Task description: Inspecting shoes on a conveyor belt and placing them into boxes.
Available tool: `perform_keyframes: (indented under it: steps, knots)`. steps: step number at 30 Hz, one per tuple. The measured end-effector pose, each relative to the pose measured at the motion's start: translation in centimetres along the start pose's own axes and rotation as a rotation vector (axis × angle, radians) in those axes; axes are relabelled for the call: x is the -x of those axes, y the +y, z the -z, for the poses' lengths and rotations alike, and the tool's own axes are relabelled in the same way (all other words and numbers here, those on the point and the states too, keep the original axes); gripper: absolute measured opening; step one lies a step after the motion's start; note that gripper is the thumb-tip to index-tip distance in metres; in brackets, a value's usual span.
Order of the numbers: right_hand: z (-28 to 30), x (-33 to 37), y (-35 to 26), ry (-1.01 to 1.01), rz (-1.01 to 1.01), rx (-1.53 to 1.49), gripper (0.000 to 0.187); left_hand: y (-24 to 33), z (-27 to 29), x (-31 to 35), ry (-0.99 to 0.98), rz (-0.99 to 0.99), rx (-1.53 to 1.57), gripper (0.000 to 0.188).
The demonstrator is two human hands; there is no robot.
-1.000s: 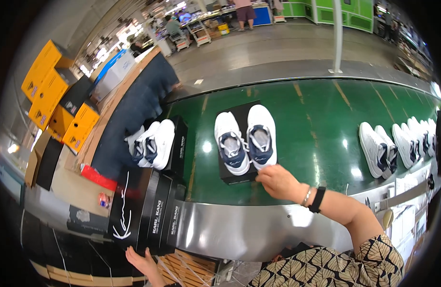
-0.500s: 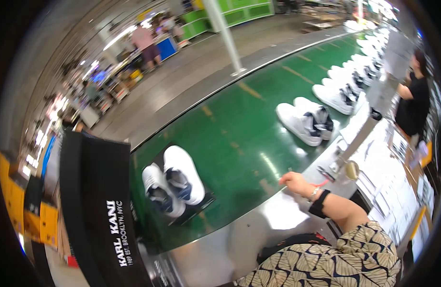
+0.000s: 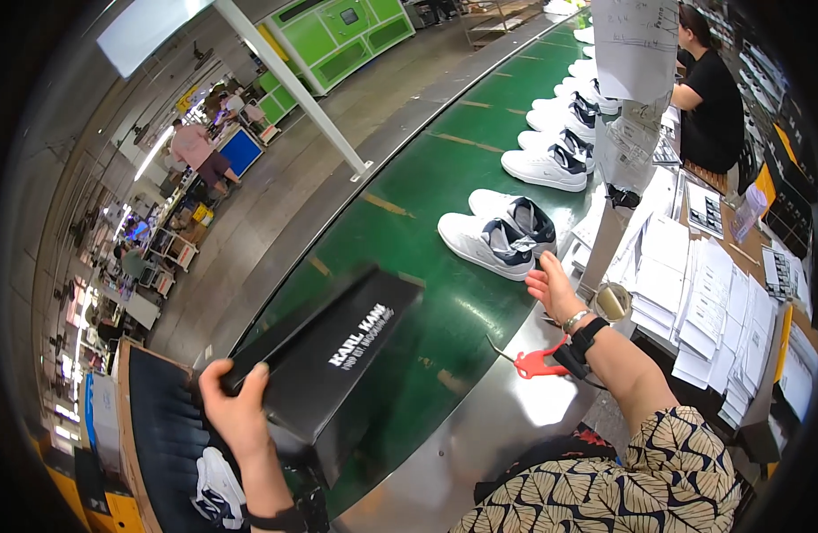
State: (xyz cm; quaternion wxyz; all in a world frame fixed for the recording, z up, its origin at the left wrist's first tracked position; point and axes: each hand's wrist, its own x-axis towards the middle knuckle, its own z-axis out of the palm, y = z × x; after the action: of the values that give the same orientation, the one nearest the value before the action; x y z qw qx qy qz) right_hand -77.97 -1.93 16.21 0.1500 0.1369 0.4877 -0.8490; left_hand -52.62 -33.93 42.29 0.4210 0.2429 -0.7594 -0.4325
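My left hand (image 3: 240, 404) grips the near left end of a black shoebox (image 3: 325, 391), with white lettering on its side. The box is tilted above the green conveyor belt and slightly blurred. My right hand (image 3: 555, 289) is open, its fingers stretched toward a pair of white sneakers (image 3: 489, 244) with dark blue linings. Whether the fingertips touch the nearer shoe, I cannot tell. By my right wrist is a red-handled metal hook (image 3: 540, 362), over the metal edge. A white sneaker (image 3: 218, 489) shows at lower left, beside my left forearm.
More white sneakers (image 3: 547, 164) line the green belt (image 3: 409, 324) toward the far right. Stacks of paper (image 3: 693, 311) and a roll of tape (image 3: 611, 302) lie on the right. A seated person in black (image 3: 711, 98) is beyond; a white post (image 3: 293, 89) stands across the belt.
The view has swung right. The shoebox, earlier upright at left, is now over the belt in my left hand. My right hand has opened near the sneakers; the pair at left is out of sight.
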Motion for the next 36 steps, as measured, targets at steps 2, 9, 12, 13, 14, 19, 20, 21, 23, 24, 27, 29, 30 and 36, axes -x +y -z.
perform_keyframes:
  steps: [2, 9, 12, 13, 14, 19, 20, 21, 23, 24, 27, 29, 30, 36]
  knots:
    - [-0.5, -0.8, -0.8, -0.075, -0.014, -0.064, 0.071, -1.9, -2.4, -1.5, -0.077, -0.112, -0.246, 0.037]
    - [-1.2, -3.6, -2.4, -0.165, -0.142, -0.103, 0.069, -1.0, -9.5, -1.1, -0.601, -0.28, -0.543, 0.055]
    - [-3.6, -2.1, -2.8, -0.23, -0.098, -0.047, 0.063, -0.1, -11.4, 1.5, -0.584, -0.303, -0.715, 0.054]
    - [-5.1, -1.0, -3.5, -0.3, -0.055, 0.002, 0.058, 0.0, -11.5, 1.7, -0.568, -0.291, -0.722, 0.054]
    - [-6.6, 0.4, -4.2, -0.368, -0.009, 0.029, 0.055, 0.1, -11.6, 1.7, -0.551, -0.252, -0.708, 0.054]
    - [-11.7, 8.3, -7.6, -0.814, 0.567, 0.393, 0.065, 0.2, -11.6, 2.1, -0.414, -0.197, -0.627, 0.047]
    - [-12.2, 8.8, -7.2, -0.93, 0.638, 0.368, 0.064, 0.3, -11.8, 2.5, -0.358, -0.202, -0.578, 0.042]
    - [-12.4, 10.3, -8.2, -0.958, 0.661, 0.458, 0.065, 0.1, -11.9, 2.7, -0.326, -0.186, -0.517, 0.04]
    - [-13.0, 11.6, -7.8, -1.044, 0.669, 0.421, 0.066, 0.2, -11.6, 3.1, -0.398, -0.151, -0.406, 0.048]
    - [-12.8, 12.0, -7.5, -1.056, 0.655, 0.454, 0.066, 0.2, -11.4, 3.3, -0.421, -0.165, -0.381, 0.042]
    - [-12.8, 12.5, -6.9, -1.125, 0.908, 0.622, 0.067, 0.6, -11.0, 4.0, -0.461, -0.161, -0.355, 0.028]
    - [-13.2, 13.6, -7.4, -1.089, 0.827, 0.656, 0.068, 0.3, -10.7, 4.3, -0.452, -0.152, -0.36, 0.025]
    - [-13.3, 13.7, -7.8, -1.033, 0.75, 0.701, 0.07, 0.2, -11.0, 4.4, -0.456, -0.145, -0.348, 0.024]
    - [-15.0, 10.8, -8.2, -0.94, 0.325, 0.408, 0.07, 0.0, -11.0, 5.1, -0.475, -0.185, -0.398, 0.022]
